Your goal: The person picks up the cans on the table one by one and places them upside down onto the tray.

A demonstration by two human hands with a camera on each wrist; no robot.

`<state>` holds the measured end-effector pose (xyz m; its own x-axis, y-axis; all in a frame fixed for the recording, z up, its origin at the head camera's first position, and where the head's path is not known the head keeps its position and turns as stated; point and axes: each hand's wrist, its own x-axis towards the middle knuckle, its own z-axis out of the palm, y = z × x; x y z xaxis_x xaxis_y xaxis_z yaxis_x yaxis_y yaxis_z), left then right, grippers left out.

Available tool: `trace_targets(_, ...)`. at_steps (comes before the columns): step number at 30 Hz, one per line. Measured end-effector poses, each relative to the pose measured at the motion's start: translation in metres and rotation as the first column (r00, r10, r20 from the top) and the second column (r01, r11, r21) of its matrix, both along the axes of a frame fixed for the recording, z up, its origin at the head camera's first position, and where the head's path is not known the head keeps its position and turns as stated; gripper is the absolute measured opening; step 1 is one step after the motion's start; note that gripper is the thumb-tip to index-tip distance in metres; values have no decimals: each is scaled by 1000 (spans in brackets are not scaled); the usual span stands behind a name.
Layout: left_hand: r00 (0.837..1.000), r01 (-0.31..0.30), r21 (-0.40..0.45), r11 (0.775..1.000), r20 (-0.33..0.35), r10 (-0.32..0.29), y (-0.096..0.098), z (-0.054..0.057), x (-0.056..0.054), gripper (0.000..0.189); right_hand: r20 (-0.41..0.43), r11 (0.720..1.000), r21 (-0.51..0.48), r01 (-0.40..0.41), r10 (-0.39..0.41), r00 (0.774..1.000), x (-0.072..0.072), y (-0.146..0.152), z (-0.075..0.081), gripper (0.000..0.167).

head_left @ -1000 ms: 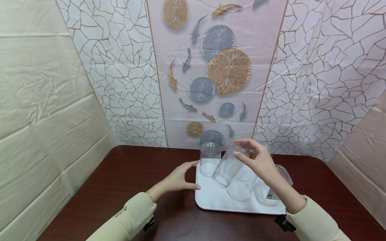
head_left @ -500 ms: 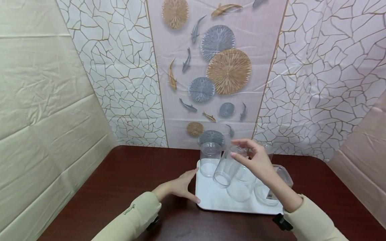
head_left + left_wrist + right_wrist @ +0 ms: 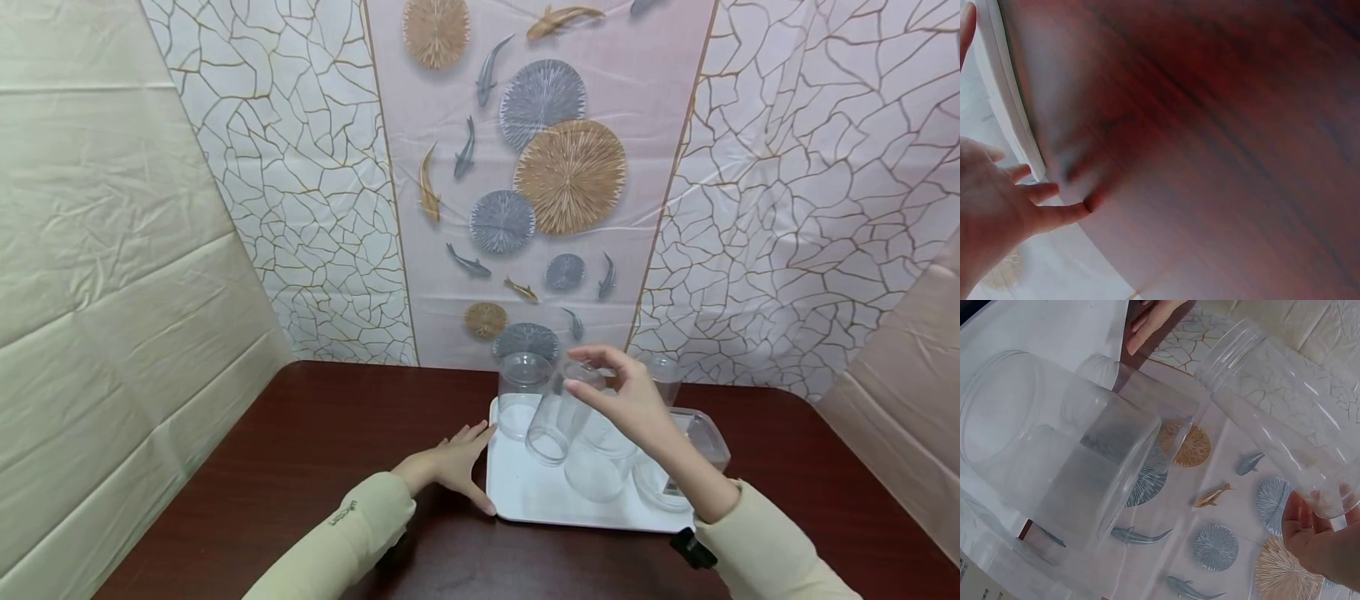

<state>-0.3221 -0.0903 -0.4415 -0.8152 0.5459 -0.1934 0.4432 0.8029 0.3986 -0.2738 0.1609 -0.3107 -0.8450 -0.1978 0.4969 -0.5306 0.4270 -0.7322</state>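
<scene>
My right hand (image 3: 626, 396) grips a clear plastic jar (image 3: 553, 425) by its base. The jar leans mouth-down over the white tray (image 3: 517, 492); in the right wrist view its threaded neck (image 3: 1232, 353) points away from the fingers. My left hand (image 3: 453, 467) is spread at the tray's left edge, thumb by the near corner and fingertips further back along the rim. In the left wrist view, the left hand (image 3: 997, 200) has extended fingers beside the tray's rim (image 3: 1013, 103). Another clear jar (image 3: 522, 396) stands mouth-down at the tray's back left.
More clear jars stand on the tray, one near its middle (image 3: 598, 475). At the right is a clear container (image 3: 708, 442), partly behind the right forearm, near a printed label (image 3: 972, 581). Dark red-brown table (image 3: 360, 417) surrounds the tray, with patterned cloth (image 3: 322, 275) behind.
My left hand has slid nearer along the tray's left side, its thumb now at the near corner. My right hand has carried the tilted jar slightly left.
</scene>
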Motion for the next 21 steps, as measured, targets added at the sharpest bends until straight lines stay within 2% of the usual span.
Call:
trace_targets(6, 1000, 3, -70, 998, 18, -2, 3, 2, -1, 119, 2, 999, 36, 20, -20, 1000, -5, -4, -4, 36)
trace_targets(16, 999, -14, -171, 985, 27, 19, 6, 4, -2, 119, -2, 994, 105, 3, -3, 1000, -16, -18, -16, 38)
trace_targets(21, 999, -18, -195, 981, 37, 26, 8, 4, -3, 119, -7, 989, 149, -19, 20, 1000, -22, -26, -24, 37)
